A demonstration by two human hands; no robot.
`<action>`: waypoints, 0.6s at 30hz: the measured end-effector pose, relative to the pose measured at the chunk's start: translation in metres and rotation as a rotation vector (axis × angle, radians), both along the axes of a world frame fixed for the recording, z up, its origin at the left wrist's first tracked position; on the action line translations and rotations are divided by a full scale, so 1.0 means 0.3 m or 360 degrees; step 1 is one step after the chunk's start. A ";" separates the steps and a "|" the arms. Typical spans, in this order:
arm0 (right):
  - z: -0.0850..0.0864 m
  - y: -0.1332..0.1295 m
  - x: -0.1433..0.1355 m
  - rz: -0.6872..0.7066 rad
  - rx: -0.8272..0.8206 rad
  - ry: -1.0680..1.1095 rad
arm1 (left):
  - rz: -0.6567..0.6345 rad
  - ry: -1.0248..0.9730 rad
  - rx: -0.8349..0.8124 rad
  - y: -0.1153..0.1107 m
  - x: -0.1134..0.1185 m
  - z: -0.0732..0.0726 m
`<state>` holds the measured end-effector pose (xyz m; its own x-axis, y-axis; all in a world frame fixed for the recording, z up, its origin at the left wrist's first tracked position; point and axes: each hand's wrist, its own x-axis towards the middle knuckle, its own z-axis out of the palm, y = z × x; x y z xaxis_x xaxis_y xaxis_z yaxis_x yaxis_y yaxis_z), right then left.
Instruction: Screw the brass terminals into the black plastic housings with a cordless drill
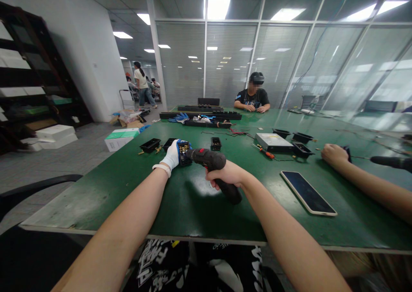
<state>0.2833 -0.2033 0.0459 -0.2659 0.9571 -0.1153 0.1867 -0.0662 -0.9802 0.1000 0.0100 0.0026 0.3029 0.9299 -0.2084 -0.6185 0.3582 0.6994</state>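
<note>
My left hand (173, 153), in a white and blue work glove, grips a small black socket box (184, 159) with brass-coloured metal parts inside. Bare fingers of my right hand (225, 174) are wrapped round the handle of a black cordless drill (209, 158). The drill points left, its front end at the box; the bit's exact contact is hidden. Behind my left hand stands a black tray (169, 144), partly covered by it. Another tray (150, 145) lies to the left beside brass pieces (159, 149). A small black box (216, 144) sits beyond the drill.
To the right lie a phone (308, 193), a screwdriver (265, 151), a silver-white box (273, 142) and black trays (302, 150). A co-worker's hand (334, 153) holds a dark piece near another drill (391, 162). Black strips (201, 117) and a blue glove (179, 118) lie farther back. Another person (252, 96) sits opposite.
</note>
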 end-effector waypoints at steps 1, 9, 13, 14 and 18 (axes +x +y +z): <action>0.000 0.000 0.000 -0.0002 -0.0002 0.0003 | -0.0001 -0.0004 0.0001 -0.001 0.000 0.001; -0.003 0.005 0.002 0.0001 -0.0024 -0.0007 | -0.0022 -0.0002 0.0040 -0.010 -0.004 0.006; -0.006 0.005 0.002 0.0001 -0.0005 0.0013 | -0.0023 0.0022 0.0028 -0.009 -0.003 0.006; -0.006 0.005 0.002 -0.0001 0.0000 0.0021 | -0.0008 0.0028 0.0027 -0.008 -0.002 0.006; -0.004 0.004 0.002 0.0009 0.0004 0.0003 | 0.0020 0.0038 0.0026 -0.007 -0.001 0.005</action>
